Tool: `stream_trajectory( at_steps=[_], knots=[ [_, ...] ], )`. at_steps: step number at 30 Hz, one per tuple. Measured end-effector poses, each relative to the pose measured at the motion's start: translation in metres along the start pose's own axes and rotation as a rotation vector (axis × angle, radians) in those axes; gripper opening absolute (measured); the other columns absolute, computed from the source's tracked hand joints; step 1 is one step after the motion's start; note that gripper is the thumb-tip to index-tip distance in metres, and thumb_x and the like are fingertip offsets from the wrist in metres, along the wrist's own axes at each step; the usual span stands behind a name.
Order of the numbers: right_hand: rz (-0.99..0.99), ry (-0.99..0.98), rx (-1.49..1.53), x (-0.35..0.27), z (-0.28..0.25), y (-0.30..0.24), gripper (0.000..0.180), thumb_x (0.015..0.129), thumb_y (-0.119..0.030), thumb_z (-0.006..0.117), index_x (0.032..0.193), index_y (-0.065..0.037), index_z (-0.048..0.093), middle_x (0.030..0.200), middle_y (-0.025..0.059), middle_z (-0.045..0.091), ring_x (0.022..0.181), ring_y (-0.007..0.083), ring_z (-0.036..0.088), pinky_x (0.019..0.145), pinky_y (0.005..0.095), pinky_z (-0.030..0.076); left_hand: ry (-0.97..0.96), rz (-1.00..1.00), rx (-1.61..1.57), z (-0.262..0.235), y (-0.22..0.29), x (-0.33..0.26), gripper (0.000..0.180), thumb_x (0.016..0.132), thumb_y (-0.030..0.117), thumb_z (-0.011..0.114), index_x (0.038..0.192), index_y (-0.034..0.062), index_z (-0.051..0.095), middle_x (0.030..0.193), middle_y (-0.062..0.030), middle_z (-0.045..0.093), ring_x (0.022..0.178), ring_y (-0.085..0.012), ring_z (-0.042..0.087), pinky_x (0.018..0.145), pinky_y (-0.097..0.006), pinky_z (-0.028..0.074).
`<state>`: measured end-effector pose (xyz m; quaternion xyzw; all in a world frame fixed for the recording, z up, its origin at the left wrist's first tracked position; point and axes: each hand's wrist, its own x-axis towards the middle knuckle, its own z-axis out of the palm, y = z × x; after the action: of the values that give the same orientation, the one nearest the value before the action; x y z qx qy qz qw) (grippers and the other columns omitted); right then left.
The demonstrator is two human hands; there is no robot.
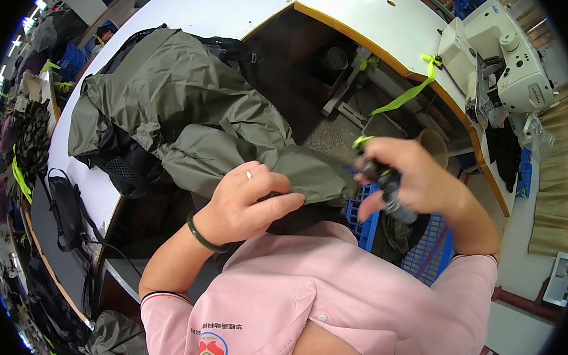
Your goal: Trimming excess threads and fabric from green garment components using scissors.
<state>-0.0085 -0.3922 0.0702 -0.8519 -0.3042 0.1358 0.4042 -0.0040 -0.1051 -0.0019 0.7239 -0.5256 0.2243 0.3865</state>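
Observation:
A large olive-green fabric piece [192, 87] with black mesh padding and a black buckle, like a backpack, lies crumpled over the white table edge and drapes toward my body. My left hand [247, 201], with a ring and a dark bangle, is closed at the near edge of this fabric; a bit of something dark shows between thumb and fingers. To the right, my right hand [411, 179] is raised and wrapped round a small dark hand tool [388, 180] with a greyish cylindrical end and yellow-green at its other end. Motion blurs the tool, so its exact kind is unclear.
A white sewing machine [509, 58] stands on the right-hand table, where a yellow-green ribbon [409, 94] hangs from the edge. Blue plastic baskets [429, 251] sit below my right arm. Black straps [67, 210] lie on the left, near piled dark fabrics.

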Motion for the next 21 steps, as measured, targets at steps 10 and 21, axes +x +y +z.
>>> stream_trajectory(
  at_steps=[10, 21],
  knots=[
    [-0.028, -0.118, 0.062, 0.013, 0.022, 0.001, 0.024, 0.076, -0.006, 0.077, 0.09, 0.001, 0.059, 0.079, 0.012, 0.061, 0.072, 0.0299, 0.063, 0.064, 0.0367, 0.05, 0.039, -0.155, 0.023, -0.003, -0.001, -0.012, 0.024, 0.064, 0.0, 0.07, 0.083, 0.0078, 0.057, 0.09, -0.0051, 0.061, 0.066, -0.021, 0.054, 0.064, -0.034, 0.043],
    [-0.225, 0.101, -0.593, 0.0, -0.012, -0.001, 0.031, 0.064, -0.019, 0.081, 0.081, -0.005, 0.058, 0.077, 0.008, 0.058, 0.074, 0.03, 0.06, 0.063, 0.0387, 0.05, 0.045, -0.043, 0.114, -0.001, 0.0, -0.016, 0.012, 0.063, 0.011, 0.063, 0.071, 0.0087, 0.055, 0.097, -0.0062, 0.067, 0.068, -0.0174, 0.055, 0.063, -0.031, 0.044]
  ],
)
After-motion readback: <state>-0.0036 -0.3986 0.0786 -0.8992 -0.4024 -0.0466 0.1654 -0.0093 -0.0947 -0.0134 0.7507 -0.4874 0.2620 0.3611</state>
